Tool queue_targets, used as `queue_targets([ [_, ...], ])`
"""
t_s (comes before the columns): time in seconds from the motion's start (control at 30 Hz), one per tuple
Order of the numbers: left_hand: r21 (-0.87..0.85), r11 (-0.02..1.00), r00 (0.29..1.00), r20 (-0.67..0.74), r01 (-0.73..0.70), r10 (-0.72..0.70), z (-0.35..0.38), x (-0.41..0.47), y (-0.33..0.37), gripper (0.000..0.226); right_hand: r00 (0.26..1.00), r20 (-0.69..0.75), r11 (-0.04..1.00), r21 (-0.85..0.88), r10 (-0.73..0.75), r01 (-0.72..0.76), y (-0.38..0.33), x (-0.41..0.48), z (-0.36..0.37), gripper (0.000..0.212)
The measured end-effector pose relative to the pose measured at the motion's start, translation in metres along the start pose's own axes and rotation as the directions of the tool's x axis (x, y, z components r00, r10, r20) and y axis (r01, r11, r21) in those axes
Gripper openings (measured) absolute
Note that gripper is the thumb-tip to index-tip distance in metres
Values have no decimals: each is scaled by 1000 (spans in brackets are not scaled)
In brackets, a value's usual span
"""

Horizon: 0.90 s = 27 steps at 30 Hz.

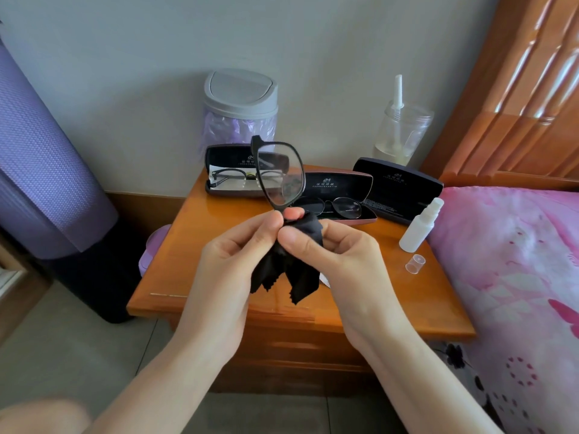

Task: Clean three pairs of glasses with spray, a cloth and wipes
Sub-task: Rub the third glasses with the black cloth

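First pair in hand, two pairs yet to be cleaned.
The left hand [241,249] pinches the black-framed glasses [280,173] upright above the worktop [203,277]. The right hand [332,245] has its grip closed on the black cloth [291,270], folded around the lower lens. The uncapped spray bottle [419,230] at 3 o'clock suggests spraying is done. Two other pairs [241,177] [332,206] lie in open cases at 12 o'clock, seemingly untouched; I can't identify any wipes.
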<state>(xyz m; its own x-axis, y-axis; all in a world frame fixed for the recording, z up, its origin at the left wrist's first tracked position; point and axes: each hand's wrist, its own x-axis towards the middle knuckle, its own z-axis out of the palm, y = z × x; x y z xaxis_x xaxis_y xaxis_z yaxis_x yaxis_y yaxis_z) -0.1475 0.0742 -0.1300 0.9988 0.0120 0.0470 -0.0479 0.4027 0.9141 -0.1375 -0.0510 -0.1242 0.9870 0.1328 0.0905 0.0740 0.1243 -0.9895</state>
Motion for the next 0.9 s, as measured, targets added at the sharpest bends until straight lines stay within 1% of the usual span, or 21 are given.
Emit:
queue_targets([
  [0.1,-13,1000,1000,14,1,-1,1,0,0,27,1000,-9,998,48,30,-29,-1,0,0,24],
  [0.17,-30,1000,1000,-7,5,-5,1,0,-1,26,998,21,997,40,61,-62,-2,1,-1,26],
  [0.23,-51,999,999,-28,17,-18,0,0,-1,25,994,65,996,0,87,-87,-3,0,-2,27],
  [0.33,-68,997,998,-52,29,-33,-4,2,2,25,989,117,993,-85,90,-80,-5,-1,-3,25],
  [0.43,-80,997,997,-71,5,-10,-7,5,7,26,981,174,986,-157,83,-55,-7,-2,-4,23],
  [0.5,-79,997,998,-65,-11,6,-7,6,10,26,980,186,983,-177,78,-44,-7,-2,-5,22],
  [0.67,-46,999,998,-68,-17,14,-7,4,8,26,989,140,989,-145,53,-32,-5,-1,-3,16],
  [0.77,3,1000,999,-37,-13,13,-3,0,2,25,997,79,997,-70,25,-20,-2,0,-2,20],
  [0.83,-11,1000,1000,-28,0,0,-1,-1,-1,24,999,43,999,-29,27,-26,-1,1,-2,17],
  [0.9,-9,1000,1000,-30,-3,3,0,-1,-3,25,999,13,999,23,41,-41,1,0,-1,23],
])
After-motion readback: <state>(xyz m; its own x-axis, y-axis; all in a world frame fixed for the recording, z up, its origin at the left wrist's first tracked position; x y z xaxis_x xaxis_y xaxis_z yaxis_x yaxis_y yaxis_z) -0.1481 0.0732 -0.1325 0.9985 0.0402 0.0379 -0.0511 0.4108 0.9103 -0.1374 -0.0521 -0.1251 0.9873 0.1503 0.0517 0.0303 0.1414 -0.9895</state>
